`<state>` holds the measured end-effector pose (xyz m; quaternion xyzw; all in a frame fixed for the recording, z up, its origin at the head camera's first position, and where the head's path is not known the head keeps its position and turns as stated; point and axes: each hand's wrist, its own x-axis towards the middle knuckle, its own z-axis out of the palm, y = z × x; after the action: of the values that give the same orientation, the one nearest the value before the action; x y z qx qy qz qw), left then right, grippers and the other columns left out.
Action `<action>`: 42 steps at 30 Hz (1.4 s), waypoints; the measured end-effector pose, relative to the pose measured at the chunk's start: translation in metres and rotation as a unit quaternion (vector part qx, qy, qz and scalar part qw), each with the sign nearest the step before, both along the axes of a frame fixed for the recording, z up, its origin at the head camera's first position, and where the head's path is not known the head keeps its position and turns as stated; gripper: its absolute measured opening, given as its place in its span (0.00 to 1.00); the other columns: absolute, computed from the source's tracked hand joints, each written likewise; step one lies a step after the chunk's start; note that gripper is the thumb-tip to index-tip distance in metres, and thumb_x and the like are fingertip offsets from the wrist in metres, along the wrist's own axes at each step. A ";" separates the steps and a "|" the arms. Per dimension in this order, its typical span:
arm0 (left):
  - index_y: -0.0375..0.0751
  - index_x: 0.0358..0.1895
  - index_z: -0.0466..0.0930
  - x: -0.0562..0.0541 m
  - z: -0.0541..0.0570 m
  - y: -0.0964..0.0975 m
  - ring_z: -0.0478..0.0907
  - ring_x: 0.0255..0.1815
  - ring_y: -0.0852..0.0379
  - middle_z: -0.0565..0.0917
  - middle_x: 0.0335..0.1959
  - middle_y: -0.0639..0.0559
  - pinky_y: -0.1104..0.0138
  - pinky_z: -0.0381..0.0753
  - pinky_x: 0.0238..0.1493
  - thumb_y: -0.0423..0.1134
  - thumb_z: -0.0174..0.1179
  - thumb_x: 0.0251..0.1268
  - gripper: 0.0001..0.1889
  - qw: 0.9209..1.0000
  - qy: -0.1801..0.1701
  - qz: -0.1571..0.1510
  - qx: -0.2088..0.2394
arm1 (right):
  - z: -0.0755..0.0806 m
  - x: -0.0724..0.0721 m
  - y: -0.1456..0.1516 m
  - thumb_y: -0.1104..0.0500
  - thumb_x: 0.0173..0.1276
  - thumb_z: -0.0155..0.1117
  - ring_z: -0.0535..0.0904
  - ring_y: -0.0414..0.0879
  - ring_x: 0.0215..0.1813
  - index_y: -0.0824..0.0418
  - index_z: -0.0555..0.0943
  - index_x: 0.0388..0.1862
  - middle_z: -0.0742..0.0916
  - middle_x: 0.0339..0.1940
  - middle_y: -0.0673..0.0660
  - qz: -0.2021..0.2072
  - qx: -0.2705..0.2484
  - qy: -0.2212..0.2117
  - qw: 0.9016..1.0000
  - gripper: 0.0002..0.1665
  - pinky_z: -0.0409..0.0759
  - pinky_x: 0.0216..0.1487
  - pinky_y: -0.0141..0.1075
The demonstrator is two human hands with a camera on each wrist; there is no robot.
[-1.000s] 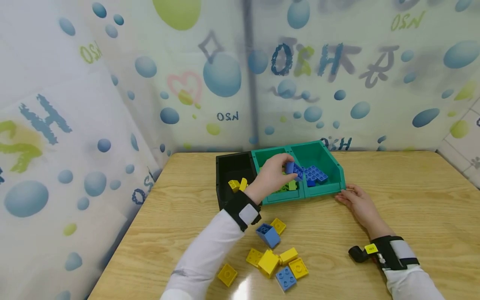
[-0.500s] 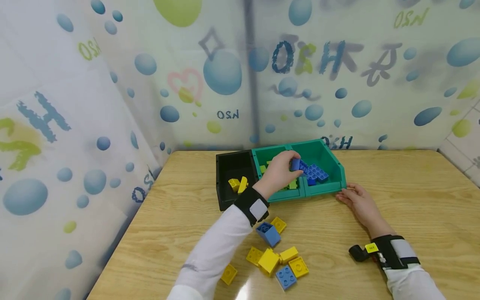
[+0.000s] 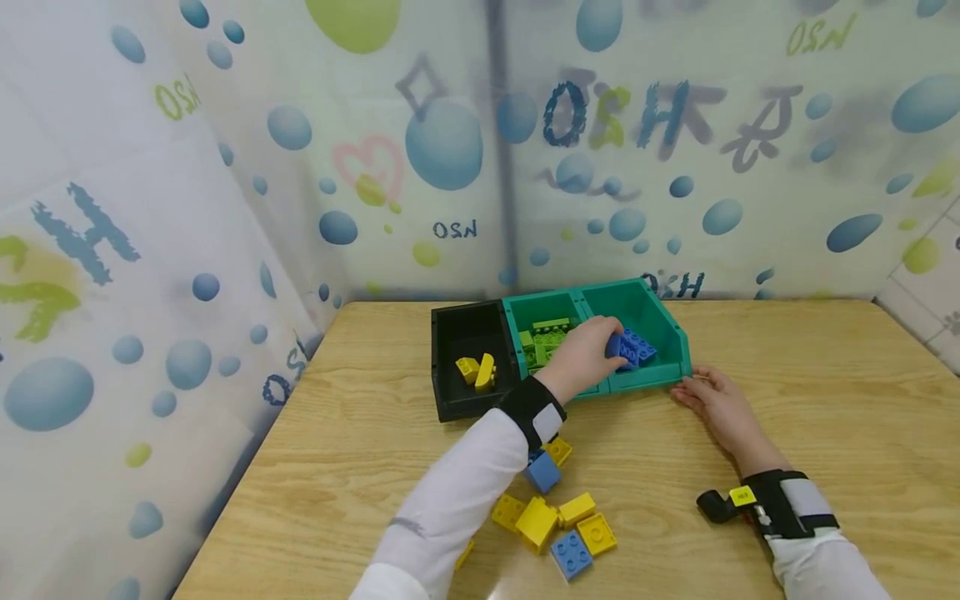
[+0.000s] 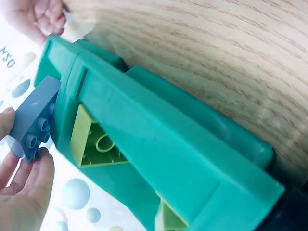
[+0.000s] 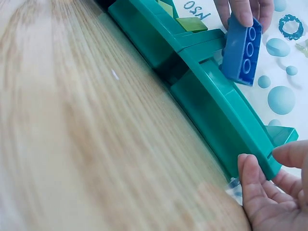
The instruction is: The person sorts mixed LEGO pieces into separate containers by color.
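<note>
My left hand pinches a blue building brick between thumb and fingers. In the head view the brick overlaps the right compartment of the green bin, where several blue bricks lie. The right wrist view shows the held brick's hollow underside with round tubes, and the left wrist view its studs. My right hand holds the bin's front right corner, its thumb at one side and fingers at the other. Green bricks fill part of the middle compartment.
A black bin with two yellow bricks adjoins the green one on the left. Nearer on the wooden table lie several yellow bricks and two blue ones, partly behind the left forearm. A patterned curtain hangs behind.
My left hand has moved right with the blue brick, from over the middle compartment to the right one, uncovering more green bricks. The right hand stays at the corner.
</note>
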<state>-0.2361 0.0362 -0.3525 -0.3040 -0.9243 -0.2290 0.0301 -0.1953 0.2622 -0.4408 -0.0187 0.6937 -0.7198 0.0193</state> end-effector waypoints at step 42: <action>0.51 0.71 0.62 0.005 -0.019 0.029 0.63 0.69 0.62 0.66 0.70 0.59 0.70 0.64 0.67 0.43 0.39 0.78 0.22 0.915 0.197 -0.019 -0.353 | 0.000 0.001 -0.002 0.61 0.76 0.44 0.81 0.30 0.39 0.77 0.57 0.58 0.81 0.34 0.44 0.000 -0.005 0.023 1.000 0.21 0.79 0.43 0.20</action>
<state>-0.2315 0.0652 -0.3714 -0.3512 -0.9143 0.1759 0.0985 -0.1942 0.2604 -0.4410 -0.0352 0.6903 -0.7227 0.0030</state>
